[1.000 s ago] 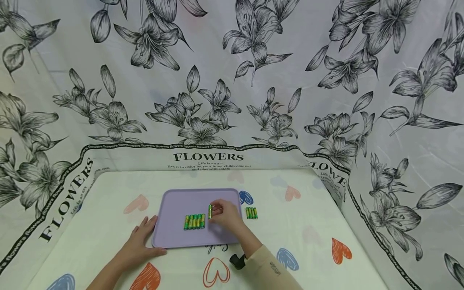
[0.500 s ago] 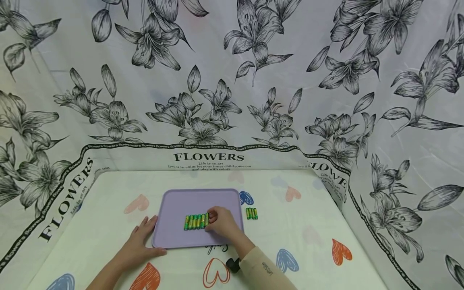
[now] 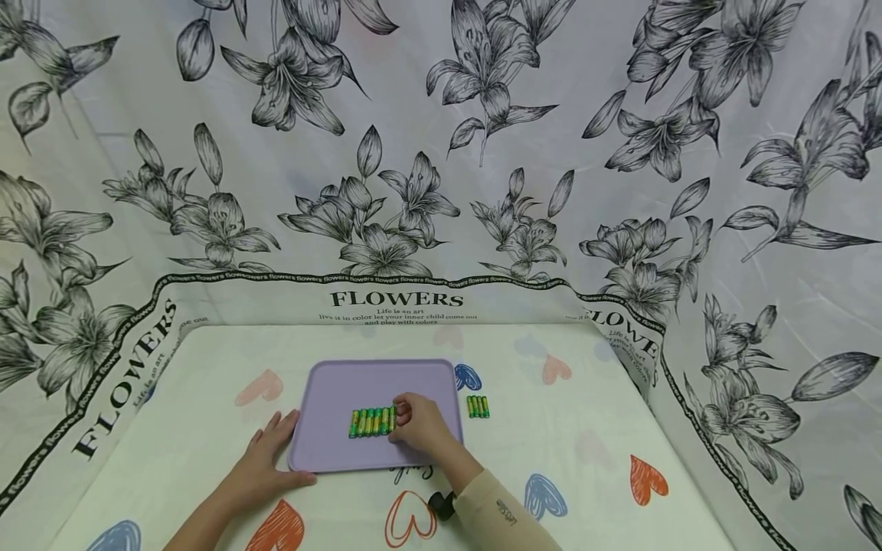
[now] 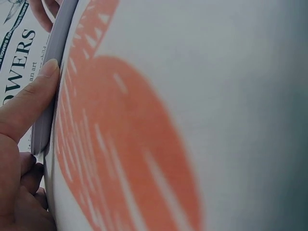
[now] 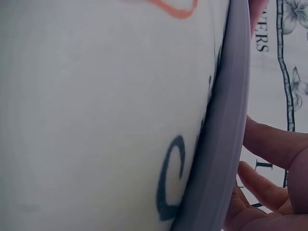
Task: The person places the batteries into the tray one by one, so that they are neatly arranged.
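Head view: right hand [image 3: 422, 425] is pinching the end battery [image 3: 393, 415] at the right of a battery row [image 3: 369, 422]. Row is lying side by side around the middle of the tray [image 3: 379, 379]; I'm counting six including the pinched one. Four loose batteries [image 3: 478, 406] are sitting side by side on the table [image 3: 579, 428], just off the tray's right edge. Left hand [image 3: 260, 467] is resting at the near-left corner, thumb touching the near edge, fingers spread along the left side, not wrapping anything. Hands are well apart.

Right wrist view isn't confirming the grip: tray side is hiding the fingertips. Can't tell if the end battery is bearing fully on the tray.

Risks, my read:
- Round cells, smooth-looking tray: nothing visible is stopping a roll. Sideways push from the right hand could be shoving the whole row left, or splaying it.
- Uneven release, one fingertip dragging, could be leaving the end battery skewed or pulling it off its neighbour.
- Left thumb is sitting right on the edge; pressing hard there could be tipping or sliding the tray.
- Loose four are lying unrestrained; a forearm or sleeve [image 3: 506, 513] swinging right could be scattering them.
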Available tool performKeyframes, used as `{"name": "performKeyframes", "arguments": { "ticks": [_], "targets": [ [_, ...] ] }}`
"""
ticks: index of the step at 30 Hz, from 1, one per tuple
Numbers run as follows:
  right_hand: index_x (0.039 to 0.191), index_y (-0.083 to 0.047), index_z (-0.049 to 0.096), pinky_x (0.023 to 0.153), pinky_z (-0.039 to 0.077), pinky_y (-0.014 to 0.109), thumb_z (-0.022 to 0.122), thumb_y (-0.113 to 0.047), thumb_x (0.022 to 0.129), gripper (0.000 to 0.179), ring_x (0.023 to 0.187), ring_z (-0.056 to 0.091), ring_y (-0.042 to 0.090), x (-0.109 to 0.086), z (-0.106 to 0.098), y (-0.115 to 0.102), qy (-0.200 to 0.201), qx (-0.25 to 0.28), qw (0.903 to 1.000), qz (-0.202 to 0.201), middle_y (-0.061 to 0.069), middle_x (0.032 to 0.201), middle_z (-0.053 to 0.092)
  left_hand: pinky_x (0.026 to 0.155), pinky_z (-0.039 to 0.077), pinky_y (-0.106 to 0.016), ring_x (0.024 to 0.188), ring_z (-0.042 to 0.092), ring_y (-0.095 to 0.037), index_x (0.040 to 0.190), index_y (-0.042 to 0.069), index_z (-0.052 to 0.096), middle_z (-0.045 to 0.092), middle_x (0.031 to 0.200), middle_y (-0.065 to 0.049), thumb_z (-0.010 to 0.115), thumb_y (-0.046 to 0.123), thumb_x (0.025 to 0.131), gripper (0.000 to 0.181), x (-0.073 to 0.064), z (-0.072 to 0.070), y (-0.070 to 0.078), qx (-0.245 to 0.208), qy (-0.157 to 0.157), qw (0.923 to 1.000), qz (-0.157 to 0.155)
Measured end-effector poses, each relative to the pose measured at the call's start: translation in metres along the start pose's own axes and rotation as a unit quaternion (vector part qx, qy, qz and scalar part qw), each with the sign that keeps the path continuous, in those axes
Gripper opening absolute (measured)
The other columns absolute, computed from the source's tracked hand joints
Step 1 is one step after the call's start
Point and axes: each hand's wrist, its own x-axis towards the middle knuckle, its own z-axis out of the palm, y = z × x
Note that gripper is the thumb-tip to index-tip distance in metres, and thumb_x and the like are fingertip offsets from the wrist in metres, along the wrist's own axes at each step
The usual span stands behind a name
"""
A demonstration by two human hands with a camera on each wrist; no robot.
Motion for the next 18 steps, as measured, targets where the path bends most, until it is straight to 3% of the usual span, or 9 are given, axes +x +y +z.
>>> {"name": "performKeyframes", "arguments": {
  "ticks": [11,18],
  "targets": [
    [0.129,-0.005,0.063,0.078,0.057,0.022,0.088,-0.003,0.072,0.062,0.086,0.065,0.009,0.0,-0.008,0.006,0.02,0.015,0.9994,-0.025,0.002,0.1,0.069,0.121,0.0,-0.07,0.151,0.006,-0.054,0.16,0.004,0.024,0.017,0.164,-0.03,0.09,0.049,0.065,0.124,-0.001,0.001,-0.002,-0.002,-0.006,1.0,-0.005],
    [0.13,-0.004,0.063,0.079,0.058,0.024,0.084,-0.009,0.08,0.055,0.092,0.066,0.012,-0.005,-0.026,0.009,0.044,0.062,0.9967,-0.026,0.007,0.108,0.069,0.122,-0.004,-0.067,0.151,0.006,-0.054,0.16,0.005,0.023,0.017,0.164,-0.03,0.089,0.052,0.066,0.124,0.002,0.003,-0.007,-0.008,-0.001,1.0,0.003]
  ]
}}
